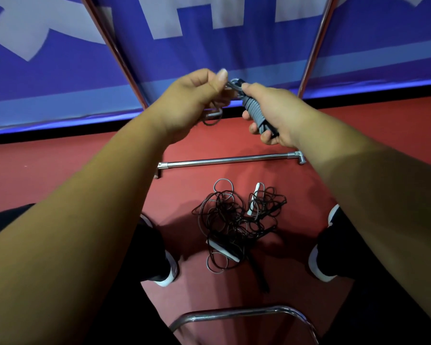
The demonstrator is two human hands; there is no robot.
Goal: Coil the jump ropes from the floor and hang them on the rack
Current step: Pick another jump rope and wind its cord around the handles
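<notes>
At frame centre-top, the right hand (271, 113) grips a coiled grey jump rope (255, 113); the left hand (194, 95) pinches its loose end.

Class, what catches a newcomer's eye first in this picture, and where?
Upper centre, the right hand grips a grey coiled jump rope while the left hand pinches its loose cord. Lower down, between the shoes, a tangle of black ropes lies on the red floor.
</notes>
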